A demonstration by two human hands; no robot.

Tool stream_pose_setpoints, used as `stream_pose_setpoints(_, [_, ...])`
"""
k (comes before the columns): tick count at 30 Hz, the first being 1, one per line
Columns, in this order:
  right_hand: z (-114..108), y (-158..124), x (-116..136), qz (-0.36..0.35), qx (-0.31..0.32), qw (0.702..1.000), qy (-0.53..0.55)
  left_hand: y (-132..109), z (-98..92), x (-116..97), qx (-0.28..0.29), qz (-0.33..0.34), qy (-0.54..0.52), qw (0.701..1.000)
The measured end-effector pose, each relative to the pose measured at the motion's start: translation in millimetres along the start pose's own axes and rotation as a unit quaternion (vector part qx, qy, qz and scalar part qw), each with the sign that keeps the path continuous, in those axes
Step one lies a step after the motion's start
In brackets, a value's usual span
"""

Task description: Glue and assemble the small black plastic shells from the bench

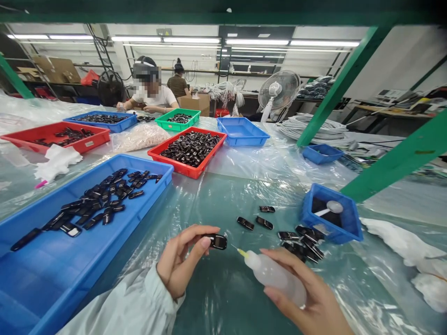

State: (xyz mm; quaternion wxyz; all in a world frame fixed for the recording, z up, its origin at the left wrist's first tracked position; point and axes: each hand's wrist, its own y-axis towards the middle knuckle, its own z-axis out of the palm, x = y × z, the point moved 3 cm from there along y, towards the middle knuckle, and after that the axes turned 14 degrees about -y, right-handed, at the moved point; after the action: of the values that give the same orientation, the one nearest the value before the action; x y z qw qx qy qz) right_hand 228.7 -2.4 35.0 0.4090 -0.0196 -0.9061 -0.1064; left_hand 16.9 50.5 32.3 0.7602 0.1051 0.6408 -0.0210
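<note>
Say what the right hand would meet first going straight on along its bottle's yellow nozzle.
Probably the small black device in the left hand: the yellow nozzle of the bottle in the right hand points toward it, though depth is unclear.

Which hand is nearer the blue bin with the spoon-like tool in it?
Right. The right hand, around a white bottle, is below and slightly left of the blue bin in the picture; the left hand, pinching a black device, is much farther left.
</note>
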Motion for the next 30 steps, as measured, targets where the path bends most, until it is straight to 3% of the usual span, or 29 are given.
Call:
stream_pose_setpoints(4, [-0.5, 0.6, -1.6, -0.016, 0.01, 1.0, -0.018, -1.2, 0.8, 1.0, 0.012, 0.01, 0.001, 1.0])
stream_pose_setpoints(10, [-5.2, 6.0, -5.6, -0.125, 0.034, 0.99, -0.063, -1.3, -0.5, 0.2, 0.058, 0.051, 0.061, 0.995])
stream_pose_setpoints(12, [-7.2, 5.0, -6.0, -0.105, 0.037, 0.992, -0.055, -2.9, 0.0, -1.3, 0.083, 0.088, 0.083, 0.989])
stream_pose_setpoints(16, [-10.0, -1.7, -8.2, 0.026, 0.005, 1.0, 0.002, -8.2, 1.7, -2.5, 0.111, 0.129, 0.097, 0.981])
stream_pose_setpoints(18, [-10.8, -3.0, -8.2, 0.056, 0.0, 0.998, 0.027, -10.2, 2.2, -2.9, 0.113, 0.138, 0.098, 0.979])
stream_pose_setpoints(25, [-16.1, 4.2, -5.5, -0.022, 0.061, 0.998, 0.014, -13.2, 3.5, -4.9, 0.121, 0.153, 0.095, 0.976])
stream_pose_setpoints(30, [-18.6, -1.2, -6.8, 0.036, 0.027, 0.999, 0.015, -15.0, 5.0, -5.6, 0.117, 0.161, 0.099, 0.975])
